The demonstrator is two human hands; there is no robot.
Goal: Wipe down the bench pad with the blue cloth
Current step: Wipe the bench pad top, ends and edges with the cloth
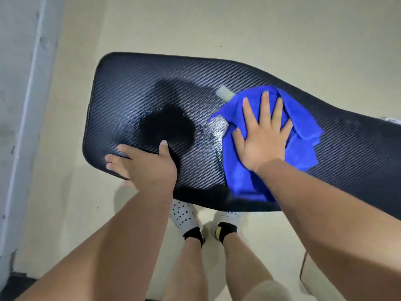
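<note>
A long black bench pad (138,88) with a woven carbon-fibre pattern runs from the left-middle of the view out past the right edge. The blue cloth (303,135) lies crumpled on its middle. My right hand (263,137) presses flat on the cloth, fingers spread. My left hand (145,164) grips the pad's near left edge, thumb on top and fingers curled over the rim. A pale tag (225,93) pokes out at the cloth's far side. A wet sheen shows on the pad just left of the cloth.
The floor (238,25) is pale beige all around the pad. A grey-white wall with a vertical strip (28,105) rises at the left. My feet in white shoes (184,216) stand under the pad's near edge.
</note>
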